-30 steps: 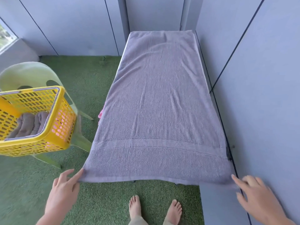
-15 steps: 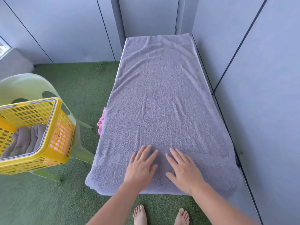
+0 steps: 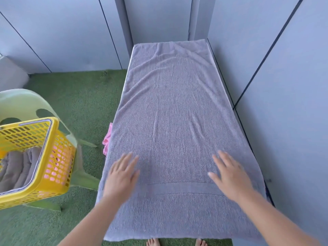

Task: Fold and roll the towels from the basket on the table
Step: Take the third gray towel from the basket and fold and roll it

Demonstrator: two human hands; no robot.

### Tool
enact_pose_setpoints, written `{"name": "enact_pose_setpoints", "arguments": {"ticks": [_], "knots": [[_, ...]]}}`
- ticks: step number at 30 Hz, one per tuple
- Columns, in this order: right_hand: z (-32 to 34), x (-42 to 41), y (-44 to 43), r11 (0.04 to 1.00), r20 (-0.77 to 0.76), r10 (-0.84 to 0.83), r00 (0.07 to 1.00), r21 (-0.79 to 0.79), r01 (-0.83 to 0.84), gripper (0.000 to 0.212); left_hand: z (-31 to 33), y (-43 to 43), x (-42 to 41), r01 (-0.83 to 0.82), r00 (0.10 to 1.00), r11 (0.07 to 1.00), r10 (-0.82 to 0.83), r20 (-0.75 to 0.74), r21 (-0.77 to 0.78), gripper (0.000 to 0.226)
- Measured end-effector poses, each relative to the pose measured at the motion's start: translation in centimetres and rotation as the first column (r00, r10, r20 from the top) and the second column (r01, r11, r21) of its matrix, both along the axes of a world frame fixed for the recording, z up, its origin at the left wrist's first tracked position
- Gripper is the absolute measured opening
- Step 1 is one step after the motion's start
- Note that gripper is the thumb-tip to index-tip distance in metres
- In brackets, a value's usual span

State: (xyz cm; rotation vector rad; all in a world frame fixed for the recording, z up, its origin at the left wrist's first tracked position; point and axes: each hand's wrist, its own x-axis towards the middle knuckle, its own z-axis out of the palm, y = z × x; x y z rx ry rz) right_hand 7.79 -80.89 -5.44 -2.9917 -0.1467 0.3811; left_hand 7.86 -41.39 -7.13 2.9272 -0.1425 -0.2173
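Observation:
A large grey towel [image 3: 170,107] lies spread flat over the whole narrow table, its near end hanging over the front edge. My left hand [image 3: 122,174] rests flat on the towel near its left side, fingers straight and spread. My right hand [image 3: 229,174] lies flat on the towel near its right side, fingers also straight. Both hands are blurred by motion. A yellow plastic basket [image 3: 53,157] at the left holds several rolled grey-brown towels [image 3: 16,167].
The basket sits on a pale green plastic chair [image 3: 26,102]. A pink cloth [image 3: 107,139] peeks out at the table's left edge. Grey wall panels [image 3: 284,103] close in the table's right and far sides. Green artificial turf [image 3: 79,103] covers the floor; my bare feet [image 3: 177,242] show below.
My hands left the towel's near corners, met flat at its middle, then slid apart toward the left and right sides. The view moved closer over the table.

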Motion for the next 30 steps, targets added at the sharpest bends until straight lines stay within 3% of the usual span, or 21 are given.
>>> {"name": "enact_pose_setpoints", "arguments": {"ticks": [4, 8, 11, 14, 17, 20, 25, 30], "knots": [[-1.2, 5.7, 9.8, 0.979, 0.007, 0.181, 0.983, 0.093, -0.181, 0.075, -0.4, -10.0, 5.9, 0.178, 0.983, 0.984, -0.178, -0.036, -0.012, 0.054], [-3.4, 7.0, 7.8, 0.973, -0.016, 0.228, 0.974, 0.036, -0.227, 0.071, -2.0, -8.1, 7.6, 0.161, 0.985, 0.986, -0.159, -0.065, 0.032, 0.056], [-3.6, 6.2, -0.7, 0.995, 0.023, 0.1, 0.995, -0.017, -0.099, 0.072, -2.8, -0.2, 6.5, 0.071, 0.997, 0.995, -0.068, -0.044, 0.076, 0.057], [-2.6, 5.3, -8.5, 0.994, -0.035, -0.067, 0.997, -0.09, 0.064, 0.081, -2.5, 6.5, 5.2, -0.105, 0.992, 0.992, 0.11, -0.063, 0.067, 0.064], [-1.9, 7.7, -10.0, 0.988, -0.013, -0.126, 0.992, -0.094, 0.124, 0.087, -1.9, 7.3, 7.7, -0.167, 0.985, 0.985, 0.168, -0.036, 0.039, 0.073], [-1.6, 12.7, -4.9, 0.995, 0.044, -0.074, 0.996, -0.056, 0.077, 0.08, -0.6, 1.6, 13.1, -0.061, 0.998, 0.998, 0.061, 0.025, -0.005, 0.066], [-2.1, 18.0, 8.1, 0.979, 0.052, 0.201, 0.978, 0.01, -0.202, 0.074, -0.6, -11.6, 19.1, 0.193, 0.981, 0.981, -0.193, -0.001, -0.012, 0.052], [-3.7, 16.1, 7.4, 0.97, 0.02, 0.244, 0.97, 0.004, -0.244, 0.068, -2.3, -9.3, 17.7, 0.201, 0.979, 0.978, -0.198, -0.059, 0.051, 0.054]]}}
